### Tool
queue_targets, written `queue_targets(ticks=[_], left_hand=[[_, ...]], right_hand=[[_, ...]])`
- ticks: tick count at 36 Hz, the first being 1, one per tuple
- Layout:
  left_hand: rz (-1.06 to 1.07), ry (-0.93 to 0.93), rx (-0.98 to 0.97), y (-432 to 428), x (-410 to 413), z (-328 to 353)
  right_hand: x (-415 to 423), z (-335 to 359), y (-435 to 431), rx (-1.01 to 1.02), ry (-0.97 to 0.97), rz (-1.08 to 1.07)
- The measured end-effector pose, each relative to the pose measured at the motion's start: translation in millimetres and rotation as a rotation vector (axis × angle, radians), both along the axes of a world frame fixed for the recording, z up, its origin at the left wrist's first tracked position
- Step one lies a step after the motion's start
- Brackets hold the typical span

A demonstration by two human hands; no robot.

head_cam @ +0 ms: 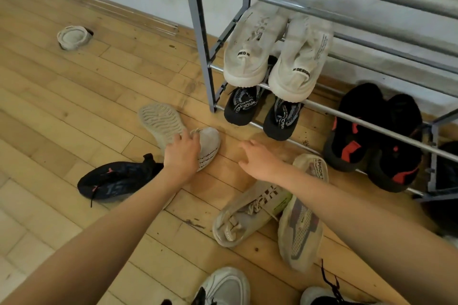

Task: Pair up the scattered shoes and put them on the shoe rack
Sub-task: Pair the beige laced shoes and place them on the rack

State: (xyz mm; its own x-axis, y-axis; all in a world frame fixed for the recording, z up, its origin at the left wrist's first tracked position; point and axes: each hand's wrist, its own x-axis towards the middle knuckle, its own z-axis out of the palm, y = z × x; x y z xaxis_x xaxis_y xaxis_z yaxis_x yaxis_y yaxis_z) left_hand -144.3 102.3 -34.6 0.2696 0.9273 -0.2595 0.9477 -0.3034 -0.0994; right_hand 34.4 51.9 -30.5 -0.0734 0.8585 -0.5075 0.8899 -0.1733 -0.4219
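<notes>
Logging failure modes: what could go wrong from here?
1. The left hand grips the sole-up beige shoe. A laced pale shoe and a patterned pale shoe lie near the right hand, so a mismatch seems possible.
2. The white pair overhangs the front of the shoe rack; a bump might tip it off.

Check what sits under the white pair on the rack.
A black pair with patterned grey straps sits on the lowest tier of the rack, directly below the white pair. Only their near ends show; the white shoes cover the rest.
</notes>
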Motion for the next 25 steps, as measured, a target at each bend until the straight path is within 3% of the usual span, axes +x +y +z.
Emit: queue_targets(ticks=[5,9,10,12,17,20,22,25], left_hand=[[-0.040,-0.173,0.089,-6,2,32],[-0.164,-0.358,0.225,-36,25,55],[-0.245,-0.387,0.263,-47,34,57],[-0.373,-0.455,0.280,-69,48,55],[-0.544,-0.528,0.299,-89,68,34],[-0.636,-0.619,0.182,-96,67,26],[-0.697,-0.708,0.096,-102,64,23],[-0.645,-0.765,0.049,-106,55,15]], right_hand=[[-4,7,-1,-0.066,0.212,-0.208],[0,19,0,-0.378,0.891,-0.848],[5,23,0,-0.438,1.037,-0.938],[18,29,-1,-0.481,1.150,-0.987],[43,35,-14,-0.510,0.928,-0.889],[55,38,-26,-0.472,0.892,-0.836],[67,42,-35,-0.371,0.777,-0.767],[82,48,-56,-0.061,0.388,-0.564]])
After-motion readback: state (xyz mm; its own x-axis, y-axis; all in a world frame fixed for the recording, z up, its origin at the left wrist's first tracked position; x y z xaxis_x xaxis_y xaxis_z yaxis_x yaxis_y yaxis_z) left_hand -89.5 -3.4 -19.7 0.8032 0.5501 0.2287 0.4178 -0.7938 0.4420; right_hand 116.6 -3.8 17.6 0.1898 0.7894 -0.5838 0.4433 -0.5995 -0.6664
